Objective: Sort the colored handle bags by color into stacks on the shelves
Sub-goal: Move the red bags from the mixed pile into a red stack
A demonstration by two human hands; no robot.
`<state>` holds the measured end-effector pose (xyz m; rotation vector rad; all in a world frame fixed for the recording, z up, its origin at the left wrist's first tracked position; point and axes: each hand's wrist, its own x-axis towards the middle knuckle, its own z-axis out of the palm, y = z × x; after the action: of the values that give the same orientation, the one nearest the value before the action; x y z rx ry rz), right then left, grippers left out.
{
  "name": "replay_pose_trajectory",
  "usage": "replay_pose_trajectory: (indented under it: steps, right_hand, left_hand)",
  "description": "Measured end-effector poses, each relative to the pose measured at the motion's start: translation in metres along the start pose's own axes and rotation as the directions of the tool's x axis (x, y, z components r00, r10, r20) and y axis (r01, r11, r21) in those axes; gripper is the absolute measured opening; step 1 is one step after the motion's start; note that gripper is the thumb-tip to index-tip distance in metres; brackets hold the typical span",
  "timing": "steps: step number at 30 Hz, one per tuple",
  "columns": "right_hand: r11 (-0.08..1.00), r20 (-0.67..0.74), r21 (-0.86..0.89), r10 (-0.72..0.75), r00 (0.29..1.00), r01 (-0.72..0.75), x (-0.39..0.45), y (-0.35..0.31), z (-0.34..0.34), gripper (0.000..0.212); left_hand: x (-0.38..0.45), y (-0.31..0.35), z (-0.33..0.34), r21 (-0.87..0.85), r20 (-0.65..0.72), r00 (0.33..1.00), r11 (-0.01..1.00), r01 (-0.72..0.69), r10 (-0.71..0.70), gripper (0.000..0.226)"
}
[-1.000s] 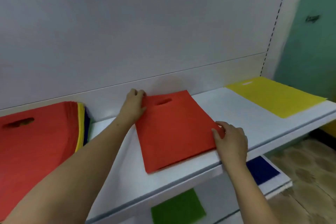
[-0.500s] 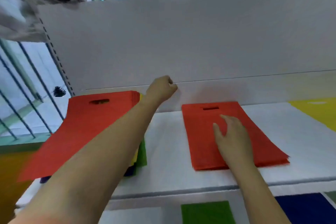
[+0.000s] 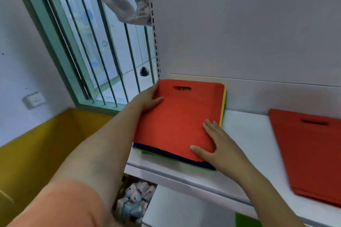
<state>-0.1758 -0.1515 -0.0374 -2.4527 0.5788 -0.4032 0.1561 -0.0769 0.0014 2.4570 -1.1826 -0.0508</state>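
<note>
Two piles of handle bags lie on one white shelf (image 3: 245, 134). The mixed stack (image 3: 177, 121) at the left end shows four colours: a red bag on top, with yellow, dark blue and green edges beneath; how many bags it holds cannot be counted from these thin edges. The red stack (image 3: 310, 153) to the right shows one colour only, perhaps several bags thick. Each top bag has one handle slot, two slots in all. One green bag (image 3: 247, 220) shows at the frame's lower edge. Two hands are in view, the left hand (image 3: 147, 97) and the right hand (image 3: 214, 143).
</note>
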Motion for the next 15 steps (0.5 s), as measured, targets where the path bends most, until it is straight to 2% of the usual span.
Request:
replay_pose_trajectory:
  steps: [2,5,7,10,11,15]
  right_hand:
    - [1.000,-0.008,-0.030,-0.004,1.000,0.004,0.003,0.000,0.001,0.102]
    - [0.992,-0.039,-0.123,-0.039,0.998,0.034,0.007,0.000,-0.001,0.081]
    - [0.980,-0.055,-0.185,-0.080,0.995,0.068,0.009,-0.001,-0.002,0.071]
    - [0.966,-0.084,-0.239,-0.118,0.989,0.095,0.010,-0.003,0.000,0.057]
    - [0.963,-0.108,-0.252,-0.127,0.986,0.097,0.009,-0.004,0.001,0.053]
    - [0.984,-0.242,-0.167,-0.095,0.966,0.055,0.003,-0.008,0.000,0.038]
  left_hand:
    - [0.004,-0.003,0.012,0.005,-0.087,0.996,1.000,-0.012,0.012,0.076]
    - [0.011,0.000,0.018,0.069,-0.157,0.987,0.998,-0.005,0.016,0.068]
    - [0.010,0.002,0.019,0.167,-0.222,0.975,0.986,0.012,0.026,0.054]
    - [0.006,0.008,0.019,0.411,-0.306,0.940,0.912,-0.012,0.150,0.035]
    - [0.005,0.011,0.016,0.430,-0.324,0.930,0.903,-0.020,0.174,0.032]
    - [0.007,0.027,-0.005,0.251,-0.354,0.926,0.967,-0.044,0.134,0.023]
